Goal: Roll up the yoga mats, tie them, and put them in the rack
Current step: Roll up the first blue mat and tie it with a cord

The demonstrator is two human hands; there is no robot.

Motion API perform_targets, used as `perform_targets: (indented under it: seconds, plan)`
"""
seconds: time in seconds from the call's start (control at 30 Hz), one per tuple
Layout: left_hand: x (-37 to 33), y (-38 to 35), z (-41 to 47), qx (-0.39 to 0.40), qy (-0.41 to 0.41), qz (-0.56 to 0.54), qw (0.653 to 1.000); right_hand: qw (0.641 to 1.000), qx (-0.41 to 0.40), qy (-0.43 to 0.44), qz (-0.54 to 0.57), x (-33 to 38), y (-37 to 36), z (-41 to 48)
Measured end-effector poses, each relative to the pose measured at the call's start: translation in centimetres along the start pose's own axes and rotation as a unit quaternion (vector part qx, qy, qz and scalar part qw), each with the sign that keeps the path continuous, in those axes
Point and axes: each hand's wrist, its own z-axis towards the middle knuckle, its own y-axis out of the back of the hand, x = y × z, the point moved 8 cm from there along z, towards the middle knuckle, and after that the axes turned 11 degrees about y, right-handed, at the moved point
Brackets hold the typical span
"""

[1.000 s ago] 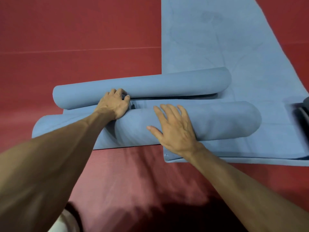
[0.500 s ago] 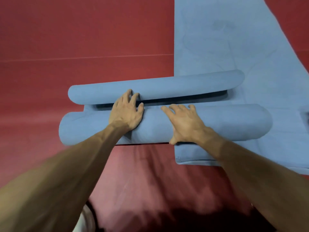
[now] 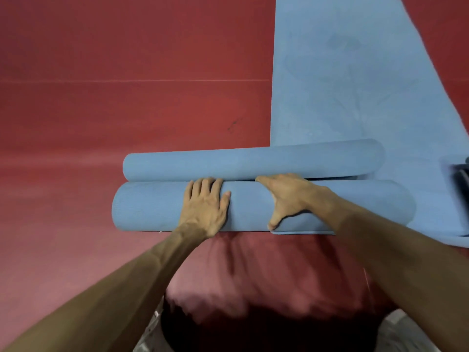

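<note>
The thick near roll of blue yoga mat [image 3: 152,209] lies crosswise on the red padded floor [image 3: 127,72], its right end on the near edge of a flat blue mat [image 3: 342,85] that stretches away. Just beyond it, touching along the crease, lies a thinner far roll of blue mat [image 3: 228,163].

The left hand [image 3: 205,207] presses palm-down on the near roll, fingers fairly straight over its top. The right hand [image 3: 291,196] cups it, thumb splayed on the near face and fingers bent into the crease.

This looks like the end of rolling. Next comes tying, which calls for keeping the roll tight, yet no tie or rack is in view. A dark object [image 3: 463,179] at the right edge is unidentifiable.
</note>
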Motion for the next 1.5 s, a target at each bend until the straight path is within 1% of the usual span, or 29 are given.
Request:
perform_targets:
  seconds: [0.13, 0.2, 0.27, 0.33, 0.4, 0.53, 0.57, 0.67, 0.7, 0.8, 0.9, 0.97, 1.03, 1.1, 1.17, 1.27, 1.33, 1.5]
  plan:
    - [-0.2, -0.2, 0.1, -0.006, -0.005, 0.012, 1.000, 1.000, -0.025, -0.007, 0.015, 0.0, -0.2, -0.6]
    - [-0.3, -0.4, 0.4, -0.004, -0.004, 0.011, 1.000, 1.000, -0.024, -0.006, 0.009, 0.1, -0.4, -0.8]
    - [-0.2, -0.4, 0.8, 0.014, 0.000, 0.006, 1.000, 1.000, -0.029, 0.001, 0.004, 0.0, -0.5, -0.8]
    - [-0.1, -0.5, 1.4, 0.033, 0.006, 0.004, 0.999, 0.998, -0.057, 0.003, 0.014, -0.3, -0.2, -0.9]
    - [-0.2, -0.2, 1.9, 0.019, 0.008, 0.017, 1.000, 0.994, -0.104, 0.003, 0.019, -0.5, 0.3, -1.1]
    - [-0.5, 0.0, 3.1, 0.008, -0.007, 0.032, 0.999, 0.984, -0.172, 0.007, -0.051, -0.1, 0.9, -0.7]
    - [-0.6, 0.1, 3.8, 0.007, -0.014, 0.031, 0.999, 0.978, -0.204, -0.001, -0.054, -0.3, 1.2, -0.7]
    - [-0.9, 0.3, 6.8, 0.019, -0.006, 0.015, 1.000, 0.937, -0.343, -0.021, -0.060, -0.9, 2.2, -1.1]
    - [-0.9, 0.3, 7.8, 0.026, 0.002, 0.005, 1.000, 0.925, -0.374, -0.025, -0.062, -1.0, 2.3, -1.3]
    - [-1.1, 0.3, 9.9, 0.033, 0.009, -0.013, 0.999, 0.909, -0.407, -0.016, -0.084, -1.0, 2.2, -1.2]
    - [-1.1, 0.5, 11.2, 0.030, 0.006, -0.022, 0.999, 0.908, -0.405, -0.011, -0.107, -1.1, 2.4, -0.7]
    - [-1.1, 0.7, 12.3, 0.028, 0.007, -0.036, 0.999, 0.908, -0.392, -0.005, -0.146, -0.9, 2.2, -0.5]
    - [-1.0, 0.9, 13.3, 0.032, 0.012, -0.049, 0.998, 0.921, -0.335, 0.006, -0.200, -0.6, 1.2, -0.1]
    - [-1.1, 0.8, 14.0, 0.037, 0.010, -0.057, 0.998, 0.938, -0.263, -0.017, -0.225, -1.2, 0.3, 0.5]
    - [-1.1, 0.9, 14.4, 0.029, 0.008, -0.063, 0.998, 0.949, -0.226, -0.040, -0.218, -1.8, 0.2, 1.0]
    - [-1.2, 1.3, 14.6, 0.004, 0.001, -0.060, 0.998, 0.956, -0.204, -0.057, -0.205, -2.1, 0.9, 1.7]
    - [-1.2, 1.4, 14.5, 0.002, 0.002, -0.051, 0.999, 0.961, -0.172, -0.064, -0.209, -2.1, 1.5, 2.0]
    - [-1.2, 1.8, 11.9, -0.007, 0.009, -0.021, 1.000, 0.978, -0.138, -0.023, -0.155, -2.9, 3.4, 2.9]
